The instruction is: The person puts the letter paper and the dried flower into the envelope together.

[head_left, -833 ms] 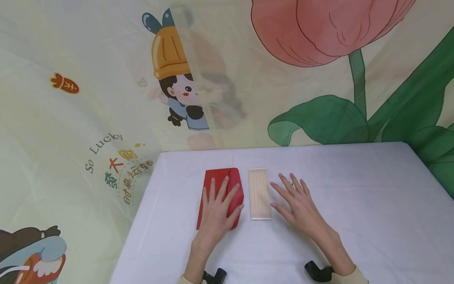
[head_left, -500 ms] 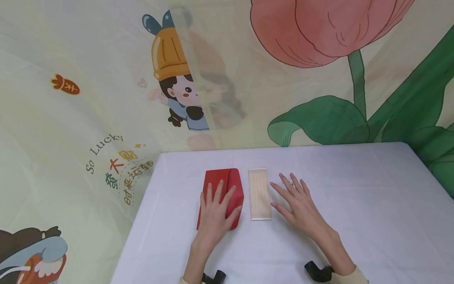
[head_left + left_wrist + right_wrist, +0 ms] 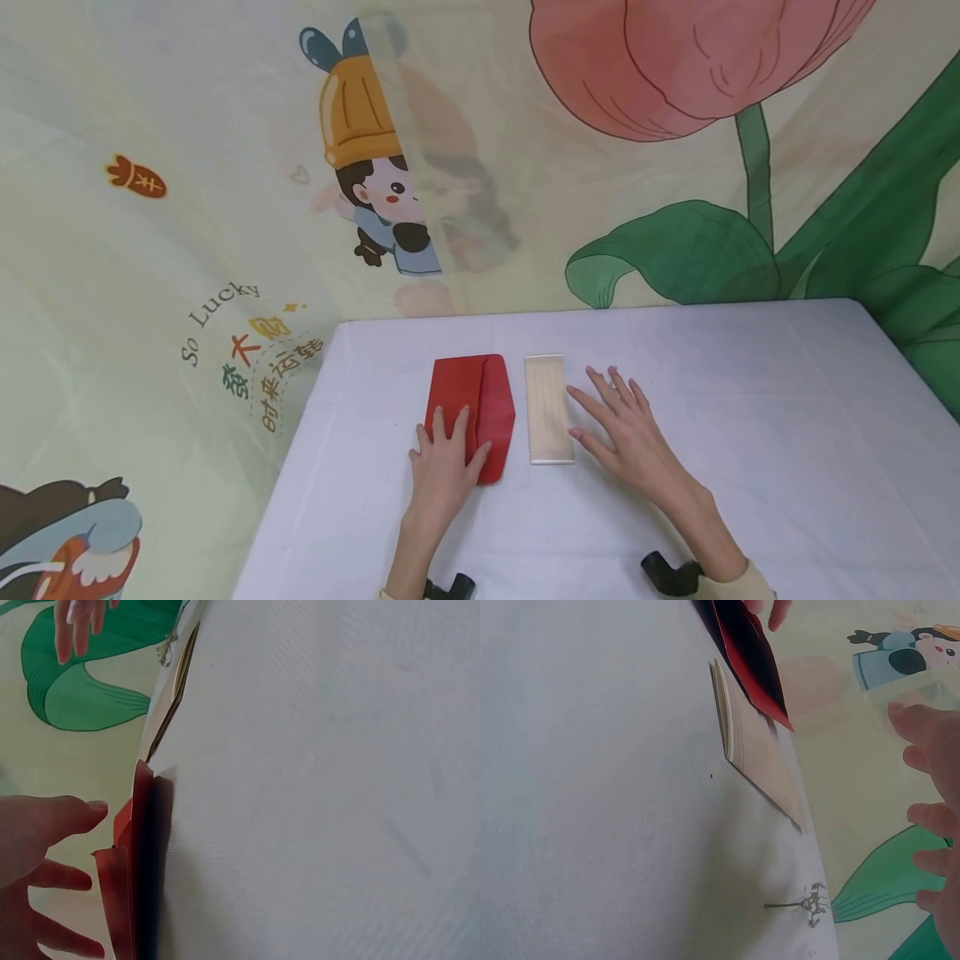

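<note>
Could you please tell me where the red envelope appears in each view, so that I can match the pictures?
Head: the red envelope is just below centre, partly covered by the left hand.
Left wrist: lower left, nearly edge-on, running off the bottom.
Right wrist: at the top, right of centre, cut off by the frame.
Shared landmark: the pale beige rectangular packet, beside it.

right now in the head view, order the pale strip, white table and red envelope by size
Largest to smallest:
1. white table, by far the largest
2. red envelope, though the left hand covers part of it
3. pale strip, narrower than the envelope
</note>
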`<action>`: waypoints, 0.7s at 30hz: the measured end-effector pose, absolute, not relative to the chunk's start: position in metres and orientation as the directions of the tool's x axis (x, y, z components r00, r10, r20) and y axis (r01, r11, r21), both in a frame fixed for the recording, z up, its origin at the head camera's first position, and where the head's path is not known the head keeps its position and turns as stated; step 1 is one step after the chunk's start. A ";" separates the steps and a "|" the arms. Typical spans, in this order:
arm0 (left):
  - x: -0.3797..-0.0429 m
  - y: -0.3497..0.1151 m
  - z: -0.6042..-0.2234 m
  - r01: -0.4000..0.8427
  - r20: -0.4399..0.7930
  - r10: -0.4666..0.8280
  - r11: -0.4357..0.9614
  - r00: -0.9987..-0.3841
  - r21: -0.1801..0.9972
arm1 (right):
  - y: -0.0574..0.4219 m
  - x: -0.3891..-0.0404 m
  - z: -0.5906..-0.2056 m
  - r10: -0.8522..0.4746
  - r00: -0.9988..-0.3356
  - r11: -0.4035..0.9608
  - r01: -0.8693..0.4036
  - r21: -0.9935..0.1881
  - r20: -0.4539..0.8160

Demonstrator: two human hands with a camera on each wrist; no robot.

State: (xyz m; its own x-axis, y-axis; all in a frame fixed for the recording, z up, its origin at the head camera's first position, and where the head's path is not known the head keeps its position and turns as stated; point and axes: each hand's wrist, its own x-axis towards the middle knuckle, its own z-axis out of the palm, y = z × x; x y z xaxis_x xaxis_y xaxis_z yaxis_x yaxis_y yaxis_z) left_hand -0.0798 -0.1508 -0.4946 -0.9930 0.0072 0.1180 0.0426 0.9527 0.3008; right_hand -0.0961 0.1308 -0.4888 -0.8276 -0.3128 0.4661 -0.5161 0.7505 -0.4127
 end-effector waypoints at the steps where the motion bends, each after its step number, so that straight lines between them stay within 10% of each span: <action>1: -0.079 -0.151 -0.495 0.033 0.107 0.001 0.952 -0.994 0.304 | 0.130 -0.096 -0.489 -0.316 -0.826 0.749 -0.519 -0.413 0.466; 21: -0.076 -0.153 -0.502 0.007 0.128 -0.036 0.947 -0.991 0.322 | 0.107 -0.097 -0.488 -0.374 -0.811 0.701 -0.564 -0.436 0.449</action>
State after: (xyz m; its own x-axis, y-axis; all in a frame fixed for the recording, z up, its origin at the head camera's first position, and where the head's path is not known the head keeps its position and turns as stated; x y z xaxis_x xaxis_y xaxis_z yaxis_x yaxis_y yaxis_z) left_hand -0.0756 -0.1526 -0.5017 -0.9911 -0.0358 0.1283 0.0075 0.9467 0.3220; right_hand -0.0969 0.1070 -0.4878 -0.8114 -0.3736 0.4495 -0.5644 0.7007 -0.4365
